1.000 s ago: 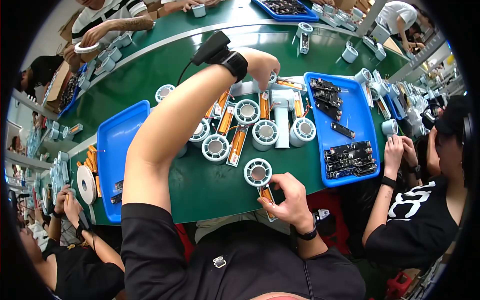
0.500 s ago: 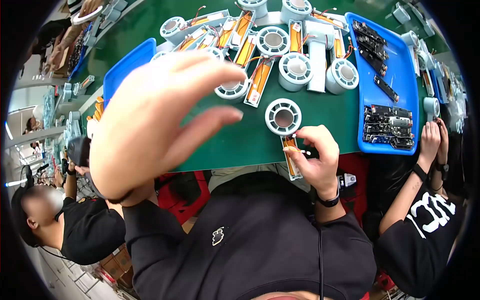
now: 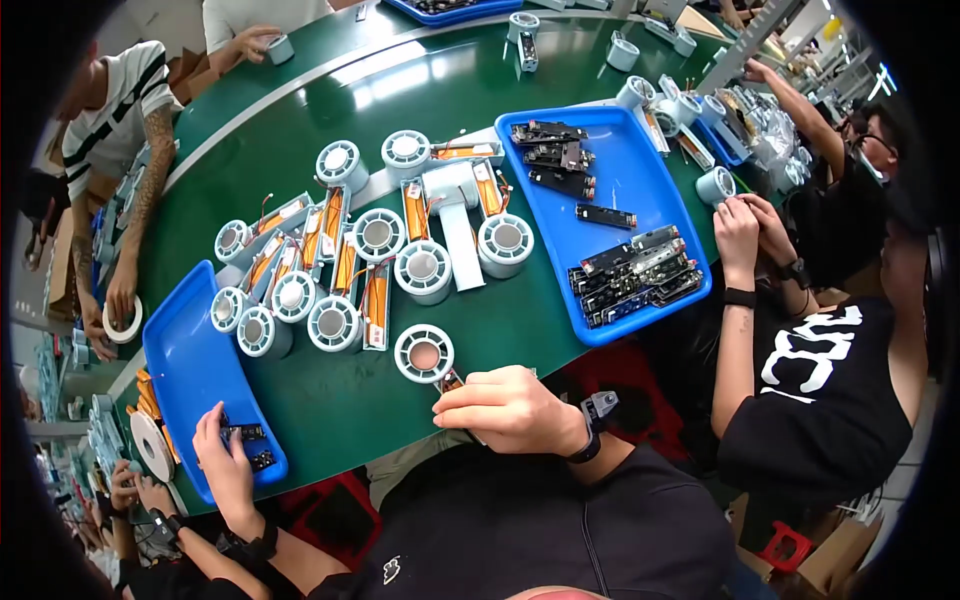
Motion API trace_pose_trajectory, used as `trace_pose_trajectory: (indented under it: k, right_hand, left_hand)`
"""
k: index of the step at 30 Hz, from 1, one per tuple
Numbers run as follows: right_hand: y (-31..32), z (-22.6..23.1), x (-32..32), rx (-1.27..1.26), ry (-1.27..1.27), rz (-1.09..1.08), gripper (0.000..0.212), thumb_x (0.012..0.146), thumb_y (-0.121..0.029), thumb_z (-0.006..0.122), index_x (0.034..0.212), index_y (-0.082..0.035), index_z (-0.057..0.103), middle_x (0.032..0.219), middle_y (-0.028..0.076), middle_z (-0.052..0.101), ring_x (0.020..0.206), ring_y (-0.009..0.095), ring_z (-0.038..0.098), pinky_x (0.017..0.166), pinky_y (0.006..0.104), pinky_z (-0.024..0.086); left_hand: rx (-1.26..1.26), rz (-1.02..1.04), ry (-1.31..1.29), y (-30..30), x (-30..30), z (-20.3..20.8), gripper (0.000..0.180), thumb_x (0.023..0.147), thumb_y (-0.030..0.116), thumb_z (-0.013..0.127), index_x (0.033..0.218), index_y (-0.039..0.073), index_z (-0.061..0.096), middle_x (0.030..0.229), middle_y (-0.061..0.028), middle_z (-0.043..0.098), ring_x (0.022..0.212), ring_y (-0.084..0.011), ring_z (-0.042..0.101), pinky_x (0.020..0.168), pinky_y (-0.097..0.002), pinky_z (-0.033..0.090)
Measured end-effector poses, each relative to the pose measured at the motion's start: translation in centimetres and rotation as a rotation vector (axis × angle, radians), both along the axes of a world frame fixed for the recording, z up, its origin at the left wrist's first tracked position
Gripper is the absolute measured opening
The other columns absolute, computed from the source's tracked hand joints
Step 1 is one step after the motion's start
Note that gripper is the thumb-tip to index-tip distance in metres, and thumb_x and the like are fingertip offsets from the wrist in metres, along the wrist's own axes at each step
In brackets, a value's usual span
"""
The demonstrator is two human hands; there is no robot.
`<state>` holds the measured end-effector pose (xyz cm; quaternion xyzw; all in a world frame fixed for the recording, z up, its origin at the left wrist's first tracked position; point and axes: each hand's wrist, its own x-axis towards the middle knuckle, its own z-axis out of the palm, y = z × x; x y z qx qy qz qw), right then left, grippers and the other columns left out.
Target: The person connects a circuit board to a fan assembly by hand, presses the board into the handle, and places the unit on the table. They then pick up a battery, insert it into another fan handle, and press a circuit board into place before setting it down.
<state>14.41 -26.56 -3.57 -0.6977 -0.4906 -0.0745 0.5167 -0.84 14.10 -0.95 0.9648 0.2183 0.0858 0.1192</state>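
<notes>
My right hand [image 3: 520,408] is closed around the handle of a pale grey-blue fan housing [image 3: 424,353], just over the table's near edge. The round, slotted ring of that housing points away from me. My fingers hide most of the handle, though a bit of its inside shows beside the ring. Over at the left, my left hand [image 3: 226,465] reaches into a blue tray [image 3: 215,360]. Its fingers and thumb are at the end of a black circuit board [image 3: 246,432], and a second black board [image 3: 262,461] lies close by.
Several fan housings [image 3: 378,235] with orange battery packs and thin wires cover the table's middle. A blue tray [image 3: 640,135] of black circuit boards stands to the right. Co-workers sit on both sides, one's hands [image 3: 745,225] at a housing. A white ring [image 3: 152,445] stands at the left edge.
My left hand has gone from in front of my view down into the left tray. My right hand has turned over the housing's handle, covering it. The view has swung to the right.
</notes>
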Motion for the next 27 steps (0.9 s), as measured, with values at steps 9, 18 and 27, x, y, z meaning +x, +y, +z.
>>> trace_pose_trajectory:
  k: [9,18,27]
  right_hand:
    - [1.5,0.3,1.2,-0.047,0.041,0.055,0.025,0.075,0.009,0.074,0.096,-0.004,0.076,0.096,0.010,0.078,0.068,0.021,0.071,0.057,0.0315,0.057]
    - [1.3,-0.7,0.3,0.039,0.320,-0.068,0.012,0.081,0.001,0.078,0.091,-0.002,0.073,0.086,0.009,0.078,0.072,0.022,0.076,0.063,0.0298,0.059]
    - [3.1,-0.8,-0.2,0.093,0.048,-0.158,0.017,0.081,-0.018,0.084,0.087,-0.007,0.073,0.077,0.003,0.072,0.066,0.021,0.070,0.056,0.0352,0.051]
  left_hand:
    - [0.122,0.089,-0.009,1.3,0.0,-2.0,0.038,0.092,0.003,0.066,0.129,0.006,0.063,0.135,-0.0195,0.056,0.126,-0.0388,0.051,0.108,-0.0452,0.043]
    - [0.193,0.069,0.012,4.1,0.9,-0.5,0.018,0.091,0.013,0.072,0.103,0.001,0.065,0.121,-0.0164,0.060,0.114,-0.0392,0.054,0.099,-0.0471,0.043]
    - [-0.201,-0.226,-0.566,-1.3,0.1,0.8,0.026,0.098,0.008,0.067,0.122,-0.002,0.064,0.103,-0.0180,0.068,0.086,-0.0263,0.068,0.078,-0.0364,0.059]
